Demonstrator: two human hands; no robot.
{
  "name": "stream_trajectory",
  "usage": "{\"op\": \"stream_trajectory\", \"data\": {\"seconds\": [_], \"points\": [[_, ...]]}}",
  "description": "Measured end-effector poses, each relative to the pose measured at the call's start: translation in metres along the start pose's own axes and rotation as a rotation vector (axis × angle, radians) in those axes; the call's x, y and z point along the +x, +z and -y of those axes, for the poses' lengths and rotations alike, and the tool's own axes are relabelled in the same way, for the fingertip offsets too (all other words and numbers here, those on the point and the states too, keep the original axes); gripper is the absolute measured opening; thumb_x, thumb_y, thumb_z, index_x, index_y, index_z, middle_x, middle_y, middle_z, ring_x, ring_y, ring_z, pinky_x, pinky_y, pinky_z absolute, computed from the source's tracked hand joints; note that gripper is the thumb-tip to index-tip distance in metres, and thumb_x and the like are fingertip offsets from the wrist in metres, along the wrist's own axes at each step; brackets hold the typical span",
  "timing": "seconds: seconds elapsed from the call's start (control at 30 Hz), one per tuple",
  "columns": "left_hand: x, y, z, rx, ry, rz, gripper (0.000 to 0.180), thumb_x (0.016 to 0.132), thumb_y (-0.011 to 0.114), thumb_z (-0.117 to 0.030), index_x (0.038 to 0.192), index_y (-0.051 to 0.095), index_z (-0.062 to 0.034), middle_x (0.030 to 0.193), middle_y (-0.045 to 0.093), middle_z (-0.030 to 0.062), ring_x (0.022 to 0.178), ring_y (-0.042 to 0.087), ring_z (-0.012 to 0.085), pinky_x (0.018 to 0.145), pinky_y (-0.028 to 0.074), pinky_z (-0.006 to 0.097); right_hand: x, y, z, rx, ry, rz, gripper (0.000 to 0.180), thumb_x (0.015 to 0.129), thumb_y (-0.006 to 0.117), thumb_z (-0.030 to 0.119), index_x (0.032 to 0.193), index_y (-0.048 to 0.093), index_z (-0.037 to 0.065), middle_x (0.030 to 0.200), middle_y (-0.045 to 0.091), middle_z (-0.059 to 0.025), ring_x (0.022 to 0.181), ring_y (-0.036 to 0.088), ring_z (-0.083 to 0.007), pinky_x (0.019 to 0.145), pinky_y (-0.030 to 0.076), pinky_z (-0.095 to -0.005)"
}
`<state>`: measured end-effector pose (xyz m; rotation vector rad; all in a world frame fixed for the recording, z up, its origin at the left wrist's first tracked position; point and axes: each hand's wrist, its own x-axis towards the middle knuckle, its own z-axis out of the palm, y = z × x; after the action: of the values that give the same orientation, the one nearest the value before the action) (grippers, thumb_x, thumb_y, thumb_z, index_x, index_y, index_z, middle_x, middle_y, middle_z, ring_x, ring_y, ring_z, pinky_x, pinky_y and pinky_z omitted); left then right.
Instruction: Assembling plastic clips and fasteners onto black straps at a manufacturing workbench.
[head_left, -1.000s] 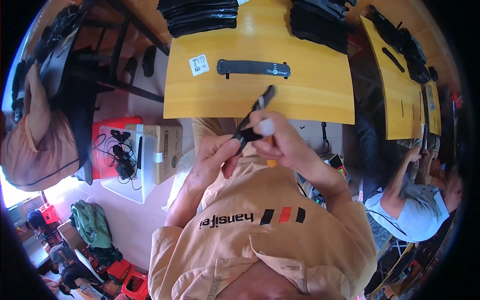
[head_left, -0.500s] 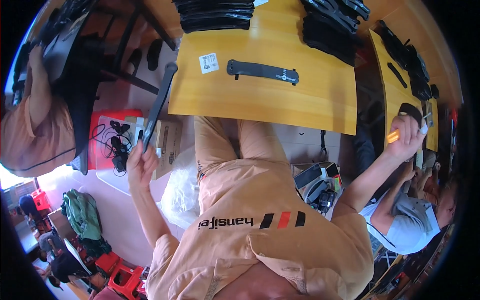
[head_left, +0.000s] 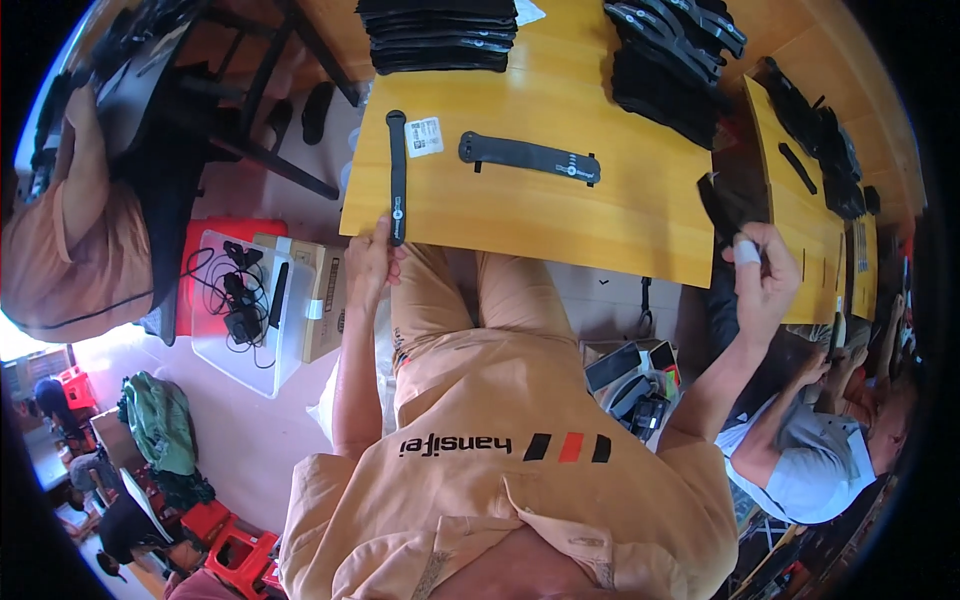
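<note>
In my left hand (head_left: 372, 265), at the table's near left edge, a long black strap (head_left: 398, 165) is gripped by its lower end. The strap lies along the left side of the wooden table (head_left: 580, 225), its rounded end pointing away from me. My right hand (head_left: 768, 280) is closed on a short black strip (head_left: 718, 208) beside the table's right edge; white tape wraps one finger. A wider dark grey strap (head_left: 540, 158) with small black tabs rests across the middle of the table. A white printed label (head_left: 425, 137) lies next to the left-hand strap.
Black straps are piled in a stack (head_left: 440, 40) at the far left of the table, and another pile (head_left: 662, 95) stands far right. A clear plastic bin (head_left: 235, 345) with cables is on the left. A co-worker (head_left: 795, 460) sits at right beside another table (head_left: 800, 235).
My left hand has brought its strap rightward from beside the table onto the tabletop's left edge. My right hand has moved left and nearer the table; the orange item in it no longer shows.
</note>
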<state>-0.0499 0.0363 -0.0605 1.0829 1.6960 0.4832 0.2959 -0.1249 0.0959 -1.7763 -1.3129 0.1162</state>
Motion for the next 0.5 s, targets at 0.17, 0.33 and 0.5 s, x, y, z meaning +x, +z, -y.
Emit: {"op": "stream_trajectory", "data": {"seconds": [0.17,0.33,0.5], "points": [[-0.016,-0.016,0.006,0.183,0.163,-0.179,0.057,0.086,0.043,-0.050,0.068,0.061,0.0012,0.046,0.048,0.0045,0.041,0.050,0.0110,0.041,0.039,0.024,0.001,0.022,0.000,0.051,-0.021,-0.084,0.017,0.074,0.054,-0.011,0.087,0.060,-0.002,0.074,0.061,-0.0059,0.066,0.061,-0.0104,0.059,0.047,-0.0207],[-0.058,0.010,-0.027,-0.308,0.343,0.541,0.051,0.086,0.046,-0.047,0.094,0.058,0.0022,0.069,0.057,0.0067,0.055,0.055,0.0114,0.049,0.046,0.022,-0.005,0.053,0.012,0.063,-0.408,0.187,0.020,0.067,0.059,-0.009,0.084,0.062,0.000,0.076,0.063,-0.0094,0.065,0.062,-0.0173,0.053,0.046,-0.0228],[-0.065,0.073,-0.051,-0.863,0.156,0.971,0.042,0.090,0.045,-0.037,0.107,0.053,0.0010,0.088,0.060,0.0120,0.064,0.059,0.0123,0.053,0.048,0.020,-0.030,0.101,0.004,0.194,-0.447,0.389,0.018,0.068,0.058,-0.005,0.084,0.062,0.001,0.076,0.061,-0.0082,0.060,0.059,-0.0161,0.047,0.043,-0.0236]]}}
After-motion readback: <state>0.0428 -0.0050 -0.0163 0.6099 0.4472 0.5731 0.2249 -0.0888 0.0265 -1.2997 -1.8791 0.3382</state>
